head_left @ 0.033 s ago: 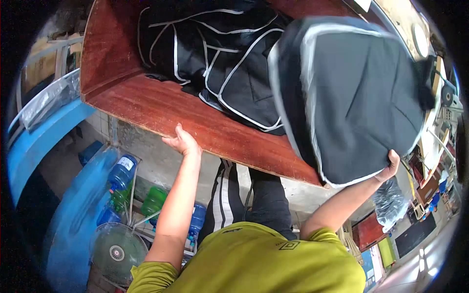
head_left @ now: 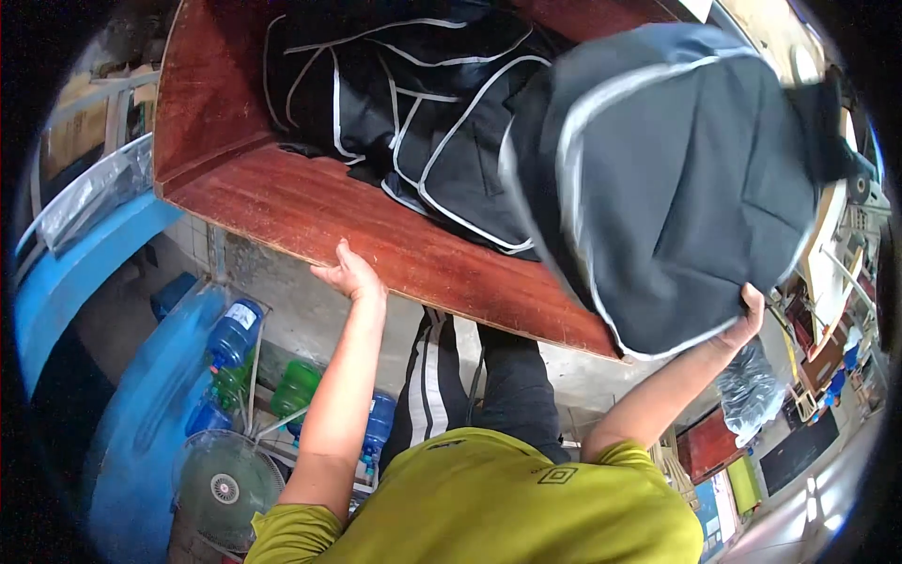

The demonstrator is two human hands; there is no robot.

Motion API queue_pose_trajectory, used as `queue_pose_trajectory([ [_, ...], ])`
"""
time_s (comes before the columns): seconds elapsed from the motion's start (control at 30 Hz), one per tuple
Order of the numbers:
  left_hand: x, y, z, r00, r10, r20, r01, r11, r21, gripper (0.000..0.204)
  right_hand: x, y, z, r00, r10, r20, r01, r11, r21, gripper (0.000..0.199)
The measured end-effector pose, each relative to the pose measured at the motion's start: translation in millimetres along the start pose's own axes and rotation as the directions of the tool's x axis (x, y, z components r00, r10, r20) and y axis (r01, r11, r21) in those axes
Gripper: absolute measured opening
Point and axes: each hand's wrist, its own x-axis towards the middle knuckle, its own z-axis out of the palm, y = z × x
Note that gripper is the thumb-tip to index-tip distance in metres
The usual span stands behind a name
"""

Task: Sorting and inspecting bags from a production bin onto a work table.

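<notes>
Left hand (head_left: 352,277) at front edge of red box (head_left: 301,211) — grip cannot tell | right hand (head_left: 745,320) — holding black bag (head_left: 686,188) near right corner

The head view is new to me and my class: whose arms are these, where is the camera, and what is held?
There is no machine here, only a person working bare-handed. A wide fisheye camera worn on the head looks down at the work; its lens bends straight edges. The left hand is at the front edge of an open red-brown wooden box. Black fabric pieces with white edging lie inside. The right hand holds a bulkier black piece, also white-edged, by its lower edge, near the box's right end.
</notes>
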Motion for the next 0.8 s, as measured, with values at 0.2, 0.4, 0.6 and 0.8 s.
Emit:
queue_pose_trajectory([
  [0.2,0.6,1.2,-1.1,1.0,-0.024,0.003,0.024,0.999,-0.044,0.075,96.3,55.4,-85.9,0.969,0.224,-0.105,-0.241,0.764,-0.598,0.039],
  [0.4,7.4,-6.0,-3.7,0.999,-0.03,-0.036,0.03,0.999,-0.018,0.075,131.7,197.6,13.8,0.754,-0.487,0.441,0.312,-0.326,-0.892,0.063],
  [0.6,1.6,-3.6,0.9,1.0,-0.003,0.018,0.004,0.998,-0.064,0.078,86.1,330.1,146.7,0.99,0.065,-0.127,-0.107,-0.245,-0.964,0.144],
  [0.8,-0.6,0.2,2.5,0.999,-0.038,0.021,0.04,0.994,-0.099,0.086,118.0,368.0,72.6,0.991,-0.13,-0.004,-0.041,-0.281,-0.959,0.111],
])
